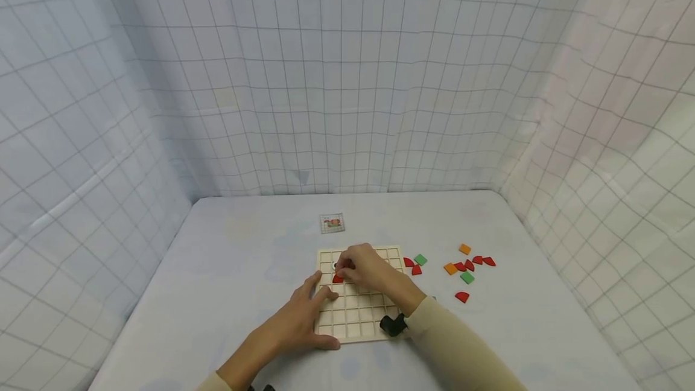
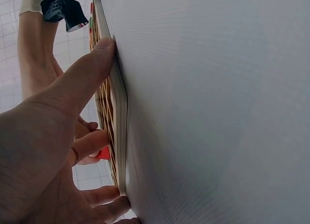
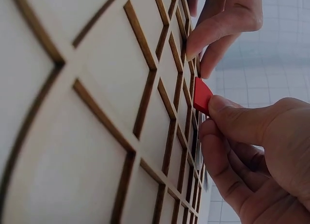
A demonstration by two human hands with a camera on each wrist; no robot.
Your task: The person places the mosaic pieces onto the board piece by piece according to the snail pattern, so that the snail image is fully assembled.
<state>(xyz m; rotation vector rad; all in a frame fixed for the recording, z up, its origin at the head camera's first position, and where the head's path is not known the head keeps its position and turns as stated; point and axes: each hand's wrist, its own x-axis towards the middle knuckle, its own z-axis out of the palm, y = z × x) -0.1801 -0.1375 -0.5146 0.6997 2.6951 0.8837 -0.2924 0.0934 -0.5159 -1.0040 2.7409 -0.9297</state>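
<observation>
A pale wooden board (image 1: 353,317) with a raised grid of square cells lies on the table. My right hand (image 1: 364,265) reaches over its far left part, thumb and fingers pinching a red quarter-round tile (image 3: 202,95) low over the cells. Close beside those fingertips in the head view is a small white and black piece (image 1: 334,267). My left hand (image 1: 306,317) rests spread at the board's left side. Its thumb (image 2: 89,71) lies along the near edge, the index fingertip touches the grid, and the other fingers are at the side edge.
Loose tiles lie right of the board: several red quarter-rounds (image 1: 462,297), orange squares (image 1: 464,249) and green squares (image 1: 420,260). Behind the board is a small picture card (image 1: 332,223) with a grid. Gridded white curtains (image 1: 347,77) surround the white table (image 1: 244,240).
</observation>
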